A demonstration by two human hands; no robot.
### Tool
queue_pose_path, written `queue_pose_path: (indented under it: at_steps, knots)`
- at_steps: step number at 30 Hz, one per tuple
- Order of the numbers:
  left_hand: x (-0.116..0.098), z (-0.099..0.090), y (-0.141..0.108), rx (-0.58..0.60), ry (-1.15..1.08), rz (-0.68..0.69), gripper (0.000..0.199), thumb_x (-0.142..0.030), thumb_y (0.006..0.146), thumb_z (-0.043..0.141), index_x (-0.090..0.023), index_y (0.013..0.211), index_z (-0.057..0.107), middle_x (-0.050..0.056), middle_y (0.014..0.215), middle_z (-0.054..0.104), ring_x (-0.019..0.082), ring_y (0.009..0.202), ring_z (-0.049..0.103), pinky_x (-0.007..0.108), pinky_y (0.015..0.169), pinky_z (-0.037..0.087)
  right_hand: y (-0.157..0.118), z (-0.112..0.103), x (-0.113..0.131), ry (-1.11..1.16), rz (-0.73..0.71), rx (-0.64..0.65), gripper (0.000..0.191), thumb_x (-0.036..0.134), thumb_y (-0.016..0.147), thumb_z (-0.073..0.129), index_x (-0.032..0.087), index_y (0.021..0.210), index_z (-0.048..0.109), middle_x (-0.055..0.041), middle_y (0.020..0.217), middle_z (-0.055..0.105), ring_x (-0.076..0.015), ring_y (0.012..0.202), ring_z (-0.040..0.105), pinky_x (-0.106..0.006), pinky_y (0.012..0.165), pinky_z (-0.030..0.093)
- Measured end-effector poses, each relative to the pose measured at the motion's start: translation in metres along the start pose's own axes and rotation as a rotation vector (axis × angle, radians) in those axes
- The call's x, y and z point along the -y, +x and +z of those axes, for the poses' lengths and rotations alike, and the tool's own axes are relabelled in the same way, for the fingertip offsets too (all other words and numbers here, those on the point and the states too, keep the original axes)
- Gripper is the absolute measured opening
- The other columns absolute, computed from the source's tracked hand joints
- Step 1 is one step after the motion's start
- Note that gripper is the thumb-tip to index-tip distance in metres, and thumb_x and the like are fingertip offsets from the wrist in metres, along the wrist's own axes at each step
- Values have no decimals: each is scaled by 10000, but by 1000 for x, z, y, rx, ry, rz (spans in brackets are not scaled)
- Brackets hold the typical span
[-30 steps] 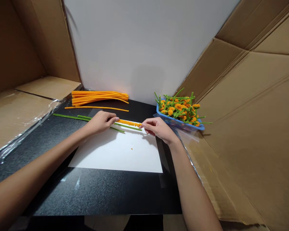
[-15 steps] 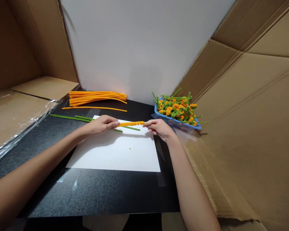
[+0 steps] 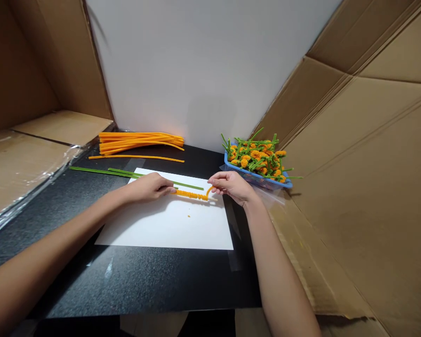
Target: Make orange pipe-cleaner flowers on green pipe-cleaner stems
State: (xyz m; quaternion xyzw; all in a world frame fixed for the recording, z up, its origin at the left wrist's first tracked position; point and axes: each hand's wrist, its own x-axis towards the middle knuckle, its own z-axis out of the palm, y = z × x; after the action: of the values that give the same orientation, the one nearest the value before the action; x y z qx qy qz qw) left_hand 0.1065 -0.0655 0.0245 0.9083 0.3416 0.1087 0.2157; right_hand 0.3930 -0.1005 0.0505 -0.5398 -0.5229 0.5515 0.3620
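Orange pipe cleaners, green pipe cleaners — a blue mesh basket.

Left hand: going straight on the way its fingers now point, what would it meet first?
The left hand would meet the crimped orange pipe cleaner first; its fingertips seem already at that end, though contact is hard to confirm from this view.

The person's 2 bare, slim forearms, the left forearm and the right forearm, flank the white paper sheet and taper to narrow wrists, a left hand and a right hand.
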Motion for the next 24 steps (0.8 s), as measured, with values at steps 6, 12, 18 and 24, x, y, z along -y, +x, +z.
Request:
queue_pose_path:
  at_steps: [6,12,18,24]
  knots:
    - [-2,2,-1,-352,153,-304,307,-378,916,432,-205,699,562,38,615,556,182,554,452,292,567,201,-1,6,0,45,-75,11,311,306,617,898,129,828,754,-102,842,776,-158,726,719,-220,623,556]
    - [4,5,5,-356,-213,-223,389,-456,918,392,-195,629,382,-20,589,386,134,581,376,263,575,249,7,4,-13,82,84,49,207,144,613,875,99,756,733,-113,806,761,-166,761,731,-206,658,579]
    - [8,1,4,-71,-367,-68,397,-498,920,409,-186,677,439,-26,634,390,125,597,367,246,570,279,13,-4,-22,31,140,17,284,261,602,897,107,694,676,-62,644,703,-81,503,614,-146,437,450]
    - [5,-5,-1,60,-235,-15,398,-461,919,424,-187,633,459,-5,598,446,141,570,406,260,563,272,10,-13,-17,49,95,-70,322,284,514,939,120,672,710,-12,557,658,-56,455,542,-150,426,439]
